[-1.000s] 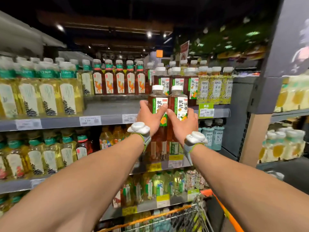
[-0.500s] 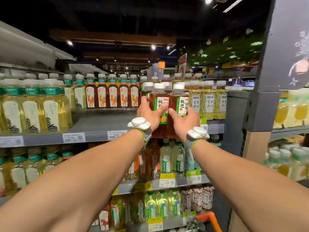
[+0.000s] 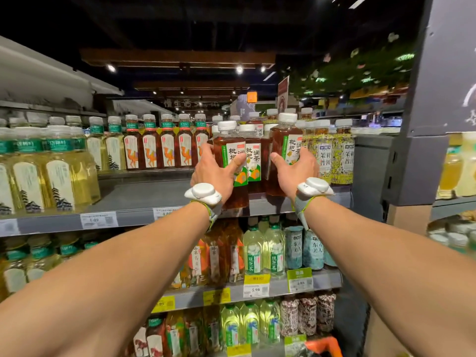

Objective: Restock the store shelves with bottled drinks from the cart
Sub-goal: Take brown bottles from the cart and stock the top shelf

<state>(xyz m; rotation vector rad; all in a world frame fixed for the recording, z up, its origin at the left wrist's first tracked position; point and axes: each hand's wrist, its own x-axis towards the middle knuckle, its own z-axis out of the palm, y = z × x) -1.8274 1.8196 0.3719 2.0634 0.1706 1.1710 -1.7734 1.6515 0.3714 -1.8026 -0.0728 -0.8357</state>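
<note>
My left hand (image 3: 215,173) grips a brown tea bottle (image 3: 230,150) with a white cap and a green-and-white label. My right hand (image 3: 293,172) grips a second bottle of the same tea (image 3: 287,140), held slightly higher and further right. Both bottles are at the front of the grey top shelf (image 3: 144,195), apart from each other, with a matching bottle (image 3: 253,153) standing on the shelf between them. I cannot tell whether the held bottles' bases touch the shelf.
Pale yellow tea bottles (image 3: 54,166) fill the shelf's left, dark orange-labelled bottles (image 3: 167,145) the back, yellow patterned bottles (image 3: 332,155) the right. A grey upright panel (image 3: 422,124) bounds the right side. Lower shelves hold several drinks. An orange cart handle (image 3: 324,343) shows at the bottom.
Both hands have risen with their bottles and moved apart, the right bottle going right and up. The view has tilted up, so the cart has nearly left the frame.
</note>
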